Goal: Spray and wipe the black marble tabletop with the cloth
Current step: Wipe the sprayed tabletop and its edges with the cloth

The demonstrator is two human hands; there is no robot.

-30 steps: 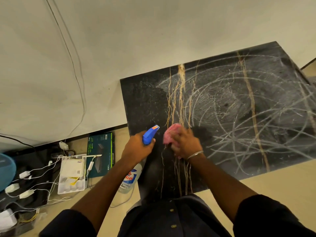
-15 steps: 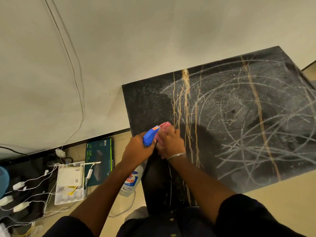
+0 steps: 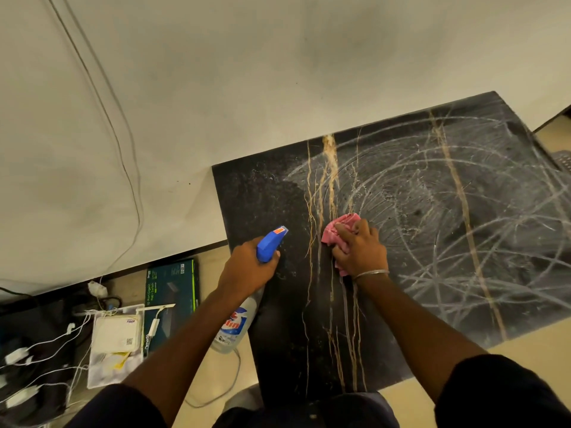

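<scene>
My right hand (image 3: 360,248) presses the bunched pink cloth (image 3: 335,231) flat on the streaky black marble tabletop (image 3: 432,211); overlapping firm strokes should clear it, while my left hand (image 3: 247,270) grips the spray bottle (image 3: 239,319).

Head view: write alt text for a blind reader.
A person's right hand presses a pink cloth on a smeared black marble tabletop, while the left hand holds a blue-nozzled spray bottle at the table's edge. Boxes and white cables lie on the floor.

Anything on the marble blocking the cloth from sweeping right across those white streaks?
Nothing visible does. The right hand presses the pink cloth on the black marble tabletop; the streaked area to its right is bare. The spray bottle in the left hand sits on the opposite side.
</scene>
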